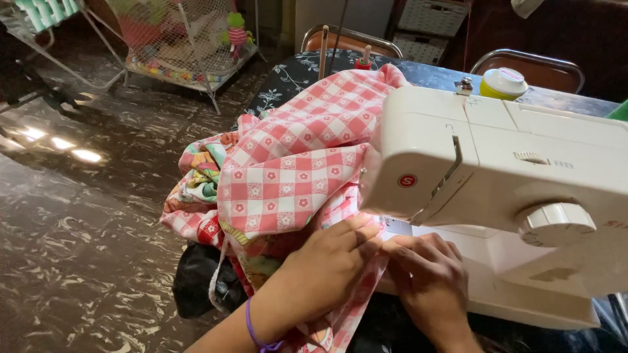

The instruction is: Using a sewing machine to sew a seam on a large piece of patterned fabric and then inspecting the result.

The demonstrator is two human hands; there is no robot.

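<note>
The left hand (330, 258) lies flat on the pink checked fabric (294, 170), fingers pressed together and pointing toward the needle area under the head of the white sewing machine (497, 176). This posture holds the cloth down and taut against the machine bed. A purple band (252, 330) circles the left wrist.

The right hand (428, 278) rests just beside the left, on the near side of the machine bed. Its fingers are curled down onto the fabric edge, close together; whether they pinch a fold or only press on it cannot be told. The two hands nearly touch at the fingertips, which keeps the seam line flat between them in front of the presser foot. The needle itself is hidden behind the machine head.

The fabric is bunched in a high heap to the left of the machine and behind it, draped over the desk (425, 75) edge, so that only a short flat section lies under the hands. Floral-printed layers show beneath the checked layer.

A round yellow-green container (502, 83) with a pale lid stands on the desk behind the machine. Two chair backs (523, 62) with metal frames stand beyond the desk. The floor (78, 248) to the left is dark and glossy.
</note>
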